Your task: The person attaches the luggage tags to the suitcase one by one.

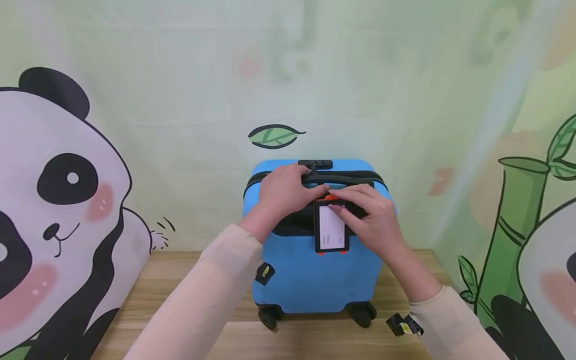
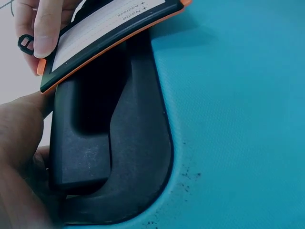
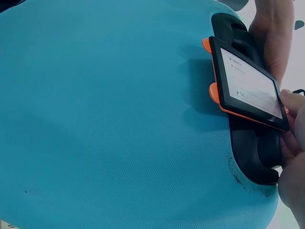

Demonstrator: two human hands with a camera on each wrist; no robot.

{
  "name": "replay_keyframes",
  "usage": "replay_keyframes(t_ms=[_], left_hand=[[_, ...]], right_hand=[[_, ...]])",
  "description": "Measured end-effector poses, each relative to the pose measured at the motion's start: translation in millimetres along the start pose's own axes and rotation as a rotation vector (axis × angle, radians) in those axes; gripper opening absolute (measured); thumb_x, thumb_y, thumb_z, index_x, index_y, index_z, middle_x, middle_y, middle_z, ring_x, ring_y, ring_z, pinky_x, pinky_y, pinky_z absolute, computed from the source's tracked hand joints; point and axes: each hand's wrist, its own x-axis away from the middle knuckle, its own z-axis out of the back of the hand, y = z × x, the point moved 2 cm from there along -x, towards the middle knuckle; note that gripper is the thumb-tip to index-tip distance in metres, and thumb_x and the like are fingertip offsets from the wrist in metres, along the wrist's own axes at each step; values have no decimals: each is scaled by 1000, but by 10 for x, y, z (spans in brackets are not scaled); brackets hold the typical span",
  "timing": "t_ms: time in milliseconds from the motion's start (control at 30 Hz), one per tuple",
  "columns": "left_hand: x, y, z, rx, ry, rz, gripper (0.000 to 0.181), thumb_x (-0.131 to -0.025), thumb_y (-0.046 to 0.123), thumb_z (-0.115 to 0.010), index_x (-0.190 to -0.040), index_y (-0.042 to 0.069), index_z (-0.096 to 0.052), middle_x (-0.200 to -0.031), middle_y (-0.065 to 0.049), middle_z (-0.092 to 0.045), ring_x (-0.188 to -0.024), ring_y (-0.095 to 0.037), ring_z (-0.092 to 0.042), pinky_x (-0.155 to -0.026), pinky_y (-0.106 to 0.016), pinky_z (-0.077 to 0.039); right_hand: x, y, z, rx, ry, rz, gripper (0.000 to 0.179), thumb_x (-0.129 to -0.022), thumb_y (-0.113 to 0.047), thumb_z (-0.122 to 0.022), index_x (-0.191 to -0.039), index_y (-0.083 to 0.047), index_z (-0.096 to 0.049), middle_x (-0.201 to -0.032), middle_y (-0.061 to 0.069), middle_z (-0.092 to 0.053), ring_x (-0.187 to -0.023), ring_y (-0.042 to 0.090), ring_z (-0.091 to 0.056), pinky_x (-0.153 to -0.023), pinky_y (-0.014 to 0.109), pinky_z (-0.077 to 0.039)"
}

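A luggage tag with a black frame, white card and orange edging hangs before the black top handle of a blue suitcase. My right hand pinches the tag's upper end between thumb and fingers. Close beside it, my left hand grips the handle, its fingers bent over the bar and its thumb reaching toward the tag. Those fingertips are partly hidden. Lines of print show on the card in the right wrist view. A small black loop shows by the right fingertips in the left wrist view.
Upright on its wheels, the suitcase stands on a wooden surface. Behind it hangs a pale green backdrop with printed pandas and bamboo. A dark combination lock sits at the suitcase's back top.
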Motion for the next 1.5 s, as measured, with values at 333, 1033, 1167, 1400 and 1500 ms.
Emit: replay_keyframes(t_ms=[333,1033,1167,1400,1500], left_hand=[[-30,8,2,58,-33,8,69,-96,60,-73,-151,19,-63,-145,-6,-66,-116,-25,-64,-94,-41,-57],[-78,-47,20,260,-11,-114,64,-95,44,-81,-152,19,-63,-151,-4,-63,-131,-26,-61,-108,-43,-53],[-103,-37,37,312,-46,-168,62,-96,38,-82,-151,17,-63,-151,-4,-64,-135,-25,-59,-112,-44,-51],[-184,-70,108,461,-154,-261,55,-99,27,-79,-150,15,-62,-150,-4,-64,-138,-22,-59,-116,-42,-48],[-233,-95,136,522,-203,-296,52,-101,21,-77,-149,12,-63,-148,-5,-65,-137,-21,-61,-116,-40,-49]], right_hand=[[17,12,-5,1,-7,-9,34,-86,1,-87,-119,-7,-82,-112,9,-79,-108,27,-71,-95,16,-51],[8,15,13,4,-15,-36,34,-87,-1,-87,-120,-9,-82,-113,7,-79,-108,25,-70,-91,18,-52],[13,24,7,-4,-12,-28,35,-87,-1,-87,-120,-9,-82,-113,7,-79,-108,25,-70,-92,17,-52],[7,33,-2,-15,-2,-9,35,-86,-1,-88,-119,-9,-83,-112,7,-79,-107,25,-71,-93,19,-51],[0,27,-1,-16,-1,-5,34,-86,0,-88,-118,-9,-83,-112,7,-79,-107,25,-71,-93,19,-51]])
